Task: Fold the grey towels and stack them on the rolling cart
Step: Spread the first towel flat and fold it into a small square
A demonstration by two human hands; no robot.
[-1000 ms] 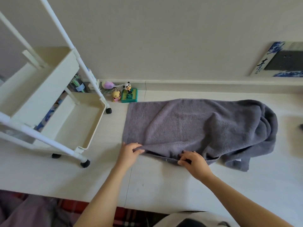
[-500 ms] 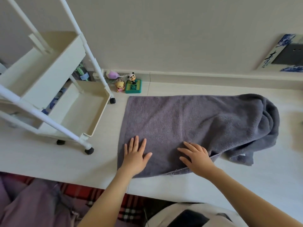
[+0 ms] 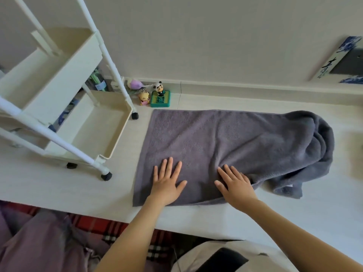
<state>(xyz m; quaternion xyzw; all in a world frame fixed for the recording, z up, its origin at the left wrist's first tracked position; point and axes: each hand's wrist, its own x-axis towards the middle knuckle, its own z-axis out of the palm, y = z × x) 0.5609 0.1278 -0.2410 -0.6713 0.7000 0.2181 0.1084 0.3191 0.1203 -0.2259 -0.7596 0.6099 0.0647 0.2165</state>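
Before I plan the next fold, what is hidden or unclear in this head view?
- Grey towel, right end: bunched, so its corners and layers are hidden.
- Rolling cart: top and left side cut off by the frame edges.
- Towel under the left hand and right hand: covered.

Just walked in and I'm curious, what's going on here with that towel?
A person is smoothing a grey towel on the white floor. The left hand and right hand both press flat on its near part. Its right end is bunched up. The rolling cart beside it holds no towels yet.
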